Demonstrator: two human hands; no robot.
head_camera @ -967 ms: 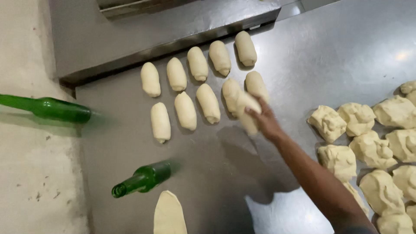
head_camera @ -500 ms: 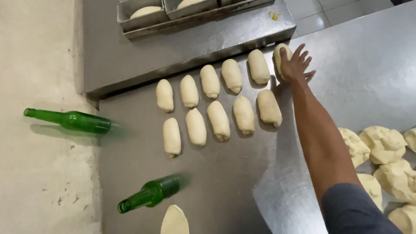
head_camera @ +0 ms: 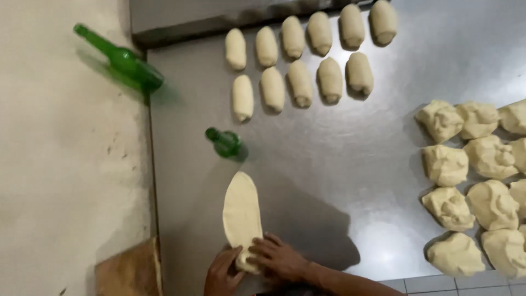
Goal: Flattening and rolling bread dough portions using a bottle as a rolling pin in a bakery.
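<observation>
A flattened oval sheet of dough (head_camera: pixel 241 216) lies on the steel table (head_camera: pixel 339 164) near its front edge. My left hand (head_camera: pixel 222 272) and my right hand (head_camera: pixel 280 257) both rest on the near end of that sheet, fingers curled over its edge. Beyond it a green glass bottle (head_camera: pixel 224 143) stands upright on the table. At the back, several rolled dough logs (head_camera: pixel 300 82) lie in two rows.
A second green bottle (head_camera: pixel 121 58) lies on the pale floury surface (head_camera: pixel 66 164) at the left. Several rough dough lumps (head_camera: pixel 471 181) are piled at the right. A brown board corner (head_camera: pixel 129 271) shows at the lower left. A metal ledge (head_camera: pixel 186 24) runs along the back.
My right hand came back from the far row of logs to the flat dough sheet, and my left hand joined it. The view dropped toward the table's front edge.
</observation>
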